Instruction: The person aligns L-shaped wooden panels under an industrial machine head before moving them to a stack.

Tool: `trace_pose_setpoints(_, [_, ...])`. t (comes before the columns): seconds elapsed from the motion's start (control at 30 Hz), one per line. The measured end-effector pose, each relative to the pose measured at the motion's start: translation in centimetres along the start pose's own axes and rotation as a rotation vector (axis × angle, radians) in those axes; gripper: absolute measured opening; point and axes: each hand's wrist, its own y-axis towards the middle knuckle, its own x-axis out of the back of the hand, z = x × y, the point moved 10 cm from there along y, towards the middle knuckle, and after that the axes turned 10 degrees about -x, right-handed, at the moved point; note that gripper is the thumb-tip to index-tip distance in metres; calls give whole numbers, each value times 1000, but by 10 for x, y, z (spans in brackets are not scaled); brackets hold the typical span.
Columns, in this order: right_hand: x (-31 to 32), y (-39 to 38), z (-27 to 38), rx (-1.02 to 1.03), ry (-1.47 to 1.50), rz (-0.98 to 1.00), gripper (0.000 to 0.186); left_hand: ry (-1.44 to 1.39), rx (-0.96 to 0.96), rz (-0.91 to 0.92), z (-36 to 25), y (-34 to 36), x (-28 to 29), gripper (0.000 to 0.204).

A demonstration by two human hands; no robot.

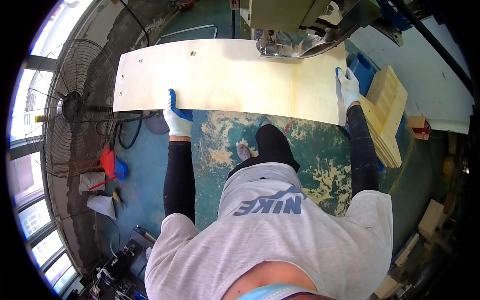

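A long pale plywood panel point(235, 80) spans the view in front of me, with several small metal fittings near its left end. My left hand point(176, 115), in a white glove with blue palm, grips the panel's front edge left of middle, thumb on top. My right hand point(349, 87), gloved alike, grips the panel's right end, thumb over the face. The metal head point(295, 47) of a green machine sits over the panel's back edge, right of middle. The fingers beneath the panel are mostly hidden.
A wire fan point(72, 105) stands at left, with a red object point(107, 161) and hoses nearby. Stacked boards point(384, 115) and a blue bin point(365, 70) are at right. Equipment point(122, 257) lies at lower left; wood offcuts point(430, 217) at lower right. The floor point(210, 145) is scuffed green.
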Motion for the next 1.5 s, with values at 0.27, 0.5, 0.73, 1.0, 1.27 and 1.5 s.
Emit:
trace_pose_setpoints(0.27, [-5,5,-11,-54,125,62,33,27,-67,-62,-4,-1,12,33])
trace_pose_setpoints(0.5, [2,14,-2,-58,189,112,33,-2,-62,8,-6,-11,-4,35])
trace_pose_setpoints(0.73, [-7,29,28,-40,85,204,27,-85,-88,-20,40,-89,-25,31])
trace_pose_setpoints(1.0, [-32,-66,-42,-229,305,462,23,30,-299,-304,-12,-241,70,31])
trace_pose_setpoints(1.27, [-107,-116,7,-189,434,668,23,449,-605,-247,-97,-288,106,33])
trace_pose_setpoints(1.5, [-163,-101,47,37,179,696,25,4,-417,-266,-105,-229,119,34])
